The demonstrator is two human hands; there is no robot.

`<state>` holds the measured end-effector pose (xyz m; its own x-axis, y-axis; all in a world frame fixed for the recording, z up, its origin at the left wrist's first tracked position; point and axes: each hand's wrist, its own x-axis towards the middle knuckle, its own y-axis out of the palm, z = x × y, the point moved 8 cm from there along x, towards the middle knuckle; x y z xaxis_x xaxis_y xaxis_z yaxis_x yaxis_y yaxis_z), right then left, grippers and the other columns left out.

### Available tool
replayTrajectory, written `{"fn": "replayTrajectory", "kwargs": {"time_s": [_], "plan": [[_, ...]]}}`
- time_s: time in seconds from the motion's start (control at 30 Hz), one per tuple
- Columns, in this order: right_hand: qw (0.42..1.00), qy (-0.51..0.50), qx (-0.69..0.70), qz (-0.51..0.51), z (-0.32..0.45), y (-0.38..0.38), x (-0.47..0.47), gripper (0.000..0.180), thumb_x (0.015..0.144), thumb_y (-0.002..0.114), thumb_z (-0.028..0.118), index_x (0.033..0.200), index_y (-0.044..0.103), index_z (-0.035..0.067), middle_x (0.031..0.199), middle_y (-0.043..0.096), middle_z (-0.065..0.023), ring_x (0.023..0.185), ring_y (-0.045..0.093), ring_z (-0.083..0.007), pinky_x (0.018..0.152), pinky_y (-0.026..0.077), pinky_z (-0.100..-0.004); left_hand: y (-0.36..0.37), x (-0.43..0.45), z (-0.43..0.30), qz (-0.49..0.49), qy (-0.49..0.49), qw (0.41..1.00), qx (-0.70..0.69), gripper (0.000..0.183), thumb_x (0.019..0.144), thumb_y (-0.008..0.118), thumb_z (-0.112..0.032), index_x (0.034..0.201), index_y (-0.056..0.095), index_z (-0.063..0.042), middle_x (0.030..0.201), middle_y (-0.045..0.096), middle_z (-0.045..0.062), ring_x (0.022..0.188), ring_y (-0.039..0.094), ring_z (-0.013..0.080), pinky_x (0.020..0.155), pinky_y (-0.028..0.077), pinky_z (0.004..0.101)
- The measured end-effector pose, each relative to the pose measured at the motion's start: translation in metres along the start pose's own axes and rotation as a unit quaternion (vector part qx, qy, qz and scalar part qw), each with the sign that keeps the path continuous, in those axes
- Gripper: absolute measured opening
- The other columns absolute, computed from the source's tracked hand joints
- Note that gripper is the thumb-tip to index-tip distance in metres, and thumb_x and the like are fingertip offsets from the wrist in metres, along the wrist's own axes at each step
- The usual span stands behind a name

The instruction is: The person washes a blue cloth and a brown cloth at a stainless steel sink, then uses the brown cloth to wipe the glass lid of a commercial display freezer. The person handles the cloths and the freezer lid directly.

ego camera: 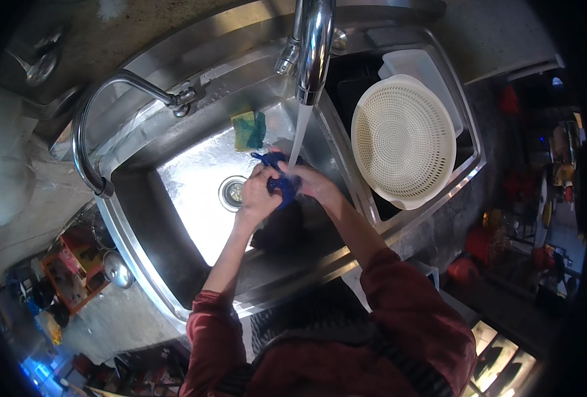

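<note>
Both of my hands hold a wet dark-blue cloth (287, 191) over the right part of a stainless steel sink basin (144, 218). My left hand (259, 194) grips it from the left, the fingers curled in. My right hand (305, 177) pinches it from the right. Water runs from the chrome faucet (310, 92) onto my right hand and the cloth. Beyond my hands, a yellow-green sponge (243, 131) lies on the basin floor, with a dark green scouring piece (259, 130) at its right. The drain strainer (233, 193) is just left of my left hand.
A cream plastic colander (405, 141) sits over the right basin, on a white translucent tray (422, 74). A second curved chrome faucet (82, 124) arches over the sink's left rim. A metal ladle (42, 67) lies at the upper left. An orange crate (70, 297) and a metal lid (118, 269) are lower left.
</note>
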<state>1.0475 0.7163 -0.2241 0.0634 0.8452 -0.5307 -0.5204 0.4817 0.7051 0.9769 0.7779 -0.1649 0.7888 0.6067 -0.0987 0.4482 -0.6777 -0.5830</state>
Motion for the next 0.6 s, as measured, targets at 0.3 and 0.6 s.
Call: {"fn": "replayTrajectory", "kwargs": {"time_s": [0.3,0.6], "plan": [[0.920,-0.121,-0.360,-0.096,0.022,0.008,-0.018,0.044,0.059,0.073,0.014,0.096,0.055,-0.001,0.086,0.059,-0.0060,0.080,0.057,-0.0139,0.074,0.045,-0.0256,0.056,-0.049,0.081,0.011,-0.406,0.639,-0.653,0.057,0.081,0.045,-0.043,0.125,0.035,-0.008,0.118,0.044,0.012,0.112,0.041,0.0261,0.092,0.034,0.0419],[0.891,-0.251,-0.363,-0.106,0.019,0.039,-0.042,0.059,0.074,0.066,0.017,0.125,0.040,0.003,0.113,0.051,-0.0067,0.104,0.048,-0.0159,0.090,0.035,-0.0255,0.037,-0.029,0.062,-0.121,-0.300,0.690,-0.647,0.031,0.072,0.053,-0.006,0.103,0.051,-0.003,0.092,0.056,0.010,0.083,0.056,0.0204,0.074,0.046,0.0309]]}}
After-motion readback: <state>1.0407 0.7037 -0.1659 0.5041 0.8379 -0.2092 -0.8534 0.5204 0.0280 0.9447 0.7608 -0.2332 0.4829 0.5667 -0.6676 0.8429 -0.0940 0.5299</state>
